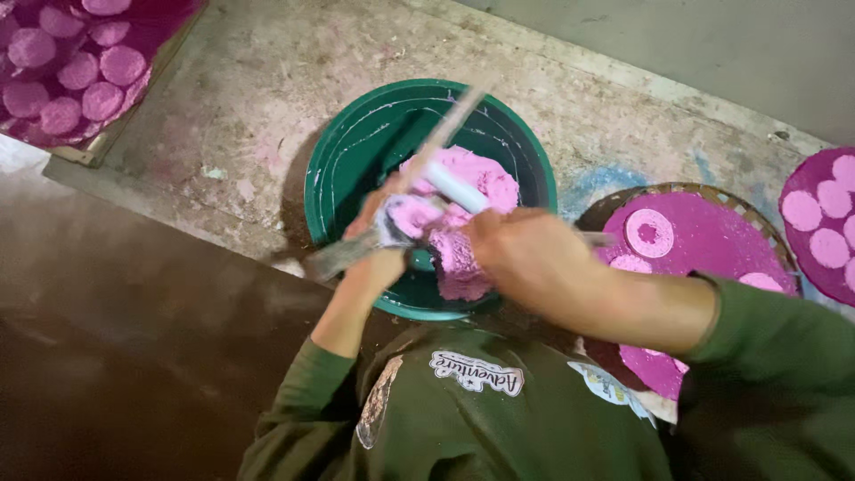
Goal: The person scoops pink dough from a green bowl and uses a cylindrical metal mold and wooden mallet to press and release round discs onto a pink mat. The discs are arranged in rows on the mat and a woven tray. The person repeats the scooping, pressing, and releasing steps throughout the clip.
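— What are the hands doing?

— Both are over the green basin (356, 160), which sits on the dusty concrete floor (249, 80) and holds a lump of pink paste (463, 223). The left hand (378, 232) has its grip closed around a small round mould (405, 216) packed with the paste. The right hand (521, 254) has its grip closed on a thin stick (445, 134), blurred, lying across the mould.

— And around the basin?

— Just beside it, toward the right edge of the floor, a woven tray (695, 191) with a purple lining carries pink discs (648, 233). Another tray of pink discs (76, 71) lies in the far left corner, well apart.
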